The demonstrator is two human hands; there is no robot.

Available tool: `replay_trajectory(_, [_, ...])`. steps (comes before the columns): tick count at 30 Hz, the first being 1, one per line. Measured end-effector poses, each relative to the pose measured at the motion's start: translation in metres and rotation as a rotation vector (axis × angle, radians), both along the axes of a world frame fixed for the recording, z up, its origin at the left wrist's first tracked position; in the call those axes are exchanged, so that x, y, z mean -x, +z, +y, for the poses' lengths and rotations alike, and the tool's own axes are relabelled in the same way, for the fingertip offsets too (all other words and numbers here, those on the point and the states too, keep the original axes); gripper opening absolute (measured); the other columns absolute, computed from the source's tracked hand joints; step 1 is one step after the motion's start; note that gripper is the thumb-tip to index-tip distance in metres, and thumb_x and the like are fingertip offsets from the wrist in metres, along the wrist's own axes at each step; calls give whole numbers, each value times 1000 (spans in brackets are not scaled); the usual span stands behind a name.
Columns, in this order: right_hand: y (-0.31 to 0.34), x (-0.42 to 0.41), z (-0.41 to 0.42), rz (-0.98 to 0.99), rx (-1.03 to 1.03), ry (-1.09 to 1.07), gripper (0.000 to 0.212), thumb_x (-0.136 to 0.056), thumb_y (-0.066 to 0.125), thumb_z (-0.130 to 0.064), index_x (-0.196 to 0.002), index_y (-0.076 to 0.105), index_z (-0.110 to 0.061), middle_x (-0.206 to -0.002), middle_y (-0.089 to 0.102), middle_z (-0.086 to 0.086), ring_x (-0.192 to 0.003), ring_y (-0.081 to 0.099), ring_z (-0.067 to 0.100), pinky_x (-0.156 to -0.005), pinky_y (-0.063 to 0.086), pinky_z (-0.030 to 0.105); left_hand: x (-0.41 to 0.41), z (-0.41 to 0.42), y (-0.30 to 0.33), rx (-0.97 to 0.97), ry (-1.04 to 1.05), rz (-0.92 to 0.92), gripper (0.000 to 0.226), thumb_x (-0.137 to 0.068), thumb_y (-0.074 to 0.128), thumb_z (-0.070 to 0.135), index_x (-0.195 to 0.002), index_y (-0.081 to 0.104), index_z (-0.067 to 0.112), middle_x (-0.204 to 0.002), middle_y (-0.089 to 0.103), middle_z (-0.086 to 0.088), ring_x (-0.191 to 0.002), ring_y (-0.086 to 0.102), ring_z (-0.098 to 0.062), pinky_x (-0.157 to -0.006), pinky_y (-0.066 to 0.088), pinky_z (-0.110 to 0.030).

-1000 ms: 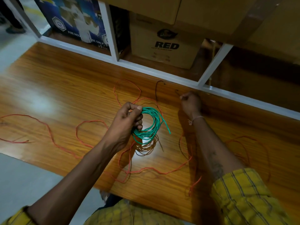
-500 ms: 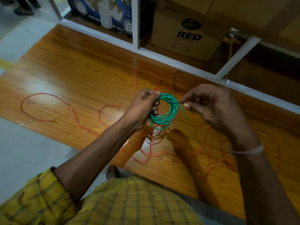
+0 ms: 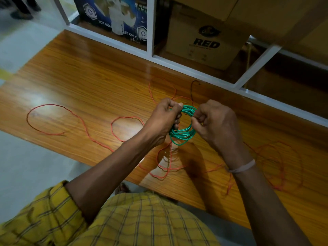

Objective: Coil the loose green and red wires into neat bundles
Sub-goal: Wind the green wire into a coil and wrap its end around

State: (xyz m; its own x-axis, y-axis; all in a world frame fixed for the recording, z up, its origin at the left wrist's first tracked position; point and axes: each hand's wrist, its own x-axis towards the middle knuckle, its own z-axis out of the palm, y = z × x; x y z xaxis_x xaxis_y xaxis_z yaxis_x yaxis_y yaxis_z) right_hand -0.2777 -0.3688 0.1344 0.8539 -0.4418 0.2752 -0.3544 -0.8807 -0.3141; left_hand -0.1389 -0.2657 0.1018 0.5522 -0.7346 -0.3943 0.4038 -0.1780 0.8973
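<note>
A small coil of green wire (image 3: 182, 134) hangs between both hands above the wooden table (image 3: 85, 82). My left hand (image 3: 162, 119) grips the coil's left side with curled fingers. My right hand (image 3: 215, 123) pinches its right side with curled fingers. A long red wire (image 3: 80, 120) lies loose across the table in open loops, running from the far left under my arms. More red loops (image 3: 276, 166) lie to the right. A short dark wire (image 3: 191, 89) lies behind the hands.
A white shelf frame (image 3: 179, 65) borders the table's far edge. Behind it stand a cardboard box marked RED (image 3: 204, 39) and a blue printed box (image 3: 113, 16). Grey floor lies to the left, with someone's shoes at the top left.
My right hand came back from the table's far edge to the green coil and now grips its right side. The loose green end no longer sticks out.
</note>
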Motion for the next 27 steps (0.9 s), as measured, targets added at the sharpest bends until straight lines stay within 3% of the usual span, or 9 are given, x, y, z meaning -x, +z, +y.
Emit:
replay_trajectory(11, [-16,16,12,-196,151,-61,17,-92,72,-15,-78,63,-14,-78,60,6,-67,60,27,-58,48,42,0,-1,7,24,-115,-150,16,-112,51,19,-96,48,19,-80,69,-10,-51,43,-8,-53,38,-25])
replay_trajectory(15, [-17,19,15,-215,174,-36,17,-96,71,-15,-80,64,-11,-79,59,8,-72,60,29,-62,48,42,2,2,9,61,-147,-237,14,-111,51,21,-97,52,21,-75,66,-4,-57,43,-13,-57,35,-32])
replay_trajectory(20, [-14,20,20,-244,224,-38,16,-97,72,-14,-85,69,-5,-85,62,12,-81,57,30,-66,47,42,3,2,14,108,-164,-174,13,-111,50,15,-98,52,16,-69,61,-2,-58,42,-12,-54,33,-27])
replay_trajectory(23, [-11,21,24,-293,240,-78,14,-93,77,-12,-85,70,-3,-96,64,16,-94,58,33,-74,48,40,3,1,17,127,-173,-112,12,-110,50,14,-98,51,15,-68,60,-1,-55,41,-11,-52,32,-24])
replay_trajectory(27, [-11,21,25,-324,131,-58,9,-91,77,-5,-88,70,0,-124,66,22,-130,61,37,-104,54,40,1,1,18,168,-184,-94,14,-110,50,12,-96,52,15,-68,60,-3,-55,41,-11,-51,33,-22])
